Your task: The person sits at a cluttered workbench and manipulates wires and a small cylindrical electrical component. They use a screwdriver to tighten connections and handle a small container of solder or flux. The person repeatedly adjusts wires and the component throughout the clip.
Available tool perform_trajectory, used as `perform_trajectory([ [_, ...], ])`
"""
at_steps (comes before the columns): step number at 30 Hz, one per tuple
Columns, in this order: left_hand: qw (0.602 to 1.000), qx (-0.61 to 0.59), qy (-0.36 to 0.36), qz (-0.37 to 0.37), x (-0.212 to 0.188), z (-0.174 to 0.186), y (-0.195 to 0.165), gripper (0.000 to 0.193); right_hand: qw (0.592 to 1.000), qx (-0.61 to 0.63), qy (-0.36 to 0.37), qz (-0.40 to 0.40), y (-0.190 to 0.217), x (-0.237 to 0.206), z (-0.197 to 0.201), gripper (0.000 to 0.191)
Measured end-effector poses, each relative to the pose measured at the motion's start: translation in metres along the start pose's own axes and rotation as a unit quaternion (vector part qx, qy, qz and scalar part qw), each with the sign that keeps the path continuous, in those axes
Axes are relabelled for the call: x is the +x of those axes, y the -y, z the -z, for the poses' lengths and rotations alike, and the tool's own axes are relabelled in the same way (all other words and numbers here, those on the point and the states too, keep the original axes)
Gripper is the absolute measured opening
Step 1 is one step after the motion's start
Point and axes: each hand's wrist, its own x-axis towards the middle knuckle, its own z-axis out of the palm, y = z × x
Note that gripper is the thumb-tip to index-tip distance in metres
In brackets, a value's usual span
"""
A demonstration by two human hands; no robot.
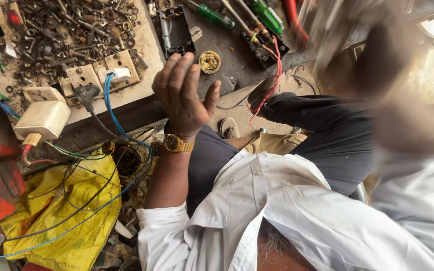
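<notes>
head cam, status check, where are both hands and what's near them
Left hand open, empty, hovering at the workbench edge. Right hand a blur at upper right, state unclear. Small yellow wire spool nearest the left fingers, untouched. Red wire trails beside it.

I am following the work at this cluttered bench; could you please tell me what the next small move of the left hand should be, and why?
Probably lower the left hand forward onto the small round yellow coil. The hand hovers open and empty, and the coil lies just beyond its fingertips on the dark benchtop. The right hand is too blurred to judge.
</notes>
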Motion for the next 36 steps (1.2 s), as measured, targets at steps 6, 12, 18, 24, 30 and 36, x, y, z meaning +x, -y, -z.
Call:
perform_trajectory([
  [6,0.967,-0.234,0.100,-0.004,-0.011,0.019,-0.078,0.069,0.828,0.382,0.159,-0.378,0.073,-0.139,-0.005,0.032],
  [12,0.906,-0.369,0.204,0.017,-0.036,0.027,-0.139,0.075,0.615,0.617,0.129,-0.474,0.102,-0.178,-0.012,0.037],
  [18,0.904,-0.386,0.174,0.058,-0.043,0.038,-0.144,0.075,0.549,0.666,0.172,-0.475,0.099,-0.183,-0.015,0.024],
  [24,0.910,-0.326,0.228,0.118,-0.051,0.030,-0.136,0.053,0.548,0.655,0.159,-0.495,0.105,-0.191,-0.026,0.026],
  [30,0.870,-0.385,0.172,0.254,-0.061,0.023,-0.128,0.051,0.863,0.307,0.247,-0.317,0.099,-0.166,-0.014,0.037],
  [36,0.663,-0.567,0.206,0.443,-0.065,0.028,-0.125,0.042,0.971,0.180,0.159,0.006,0.099,-0.149,-0.020,0.041],
])
